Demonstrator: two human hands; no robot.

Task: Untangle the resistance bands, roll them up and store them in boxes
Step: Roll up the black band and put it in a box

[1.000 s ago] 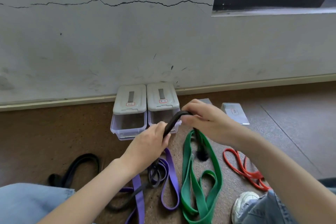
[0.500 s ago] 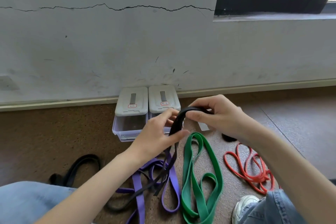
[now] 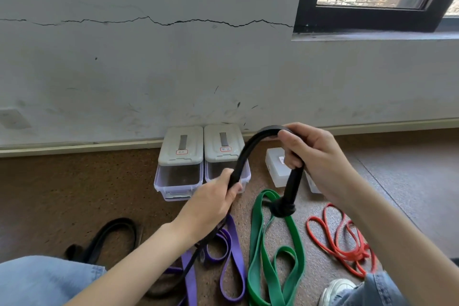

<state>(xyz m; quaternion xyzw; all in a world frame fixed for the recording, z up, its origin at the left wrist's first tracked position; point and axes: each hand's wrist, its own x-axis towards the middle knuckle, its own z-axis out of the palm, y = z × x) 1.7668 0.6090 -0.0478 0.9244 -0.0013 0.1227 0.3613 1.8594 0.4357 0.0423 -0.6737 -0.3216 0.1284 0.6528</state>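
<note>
From the head view, now lifting the black band (image 3: 250, 150) higher than half a second back, arching it in the air between both hands. Left hand (image 3: 214, 202) gripping the band's left run low down, fingers curled round it, just in front of the boxes (image 3: 202, 156). Right hand (image 3: 314, 154) holding the top of the arch, thumb and fingers wrapped round it, now raised above where it sat a second ago, when it was pressing down near the green band (image 3: 274, 251). Showing plainly now: a tight knot (image 3: 283, 208) dangling at the band's free end under the right hand, hanging just over the green band's upper loop; whether touching it, hard to tell. Trailing down from the left hand, the rest of the black band running over the purple band (image 3: 232, 256) toward the bottom edge, probably still crossed with it. Lying on the floor (image 3: 74, 194) apart from these: the red band (image 3: 340, 241) at right, another black loop (image 3: 111, 236) at left, two loose lids or small boxes (image 3: 277, 166) partly hidden behind the right wrist. Judging from this, still working through the untangling, with the knot brought into reach and needing picking open before any rolling; nothing rolled or boxed yet, both boxes by the wall looking empty through their clear fronts.
</note>
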